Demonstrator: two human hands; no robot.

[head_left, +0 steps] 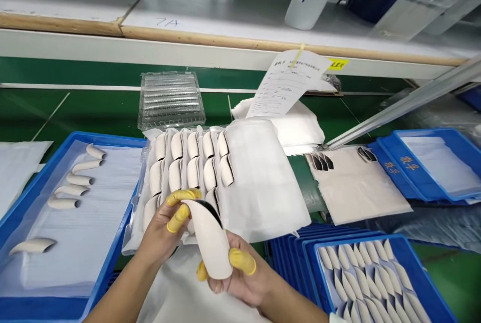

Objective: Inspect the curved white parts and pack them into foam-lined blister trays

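The shell (210, 248) is cream-white outside and black along its inner edge. The finger cots (242, 261) are bright yellow. The left tray (45, 308) and the right tray (413, 263) are blue. The counter (93, 107) is dark green with thin white lines. The label (337, 64) is yellow.

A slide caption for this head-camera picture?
Left hand and right hand, yellow-capped, hold a curved white piece by a tray of similar pieces.

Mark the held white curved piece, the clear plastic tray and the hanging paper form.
white curved piece (209, 244), head view, middle of its pale face
clear plastic tray (171, 100), head view, centre of its ribbed top
hanging paper form (284, 86), head view, middle of the sheet
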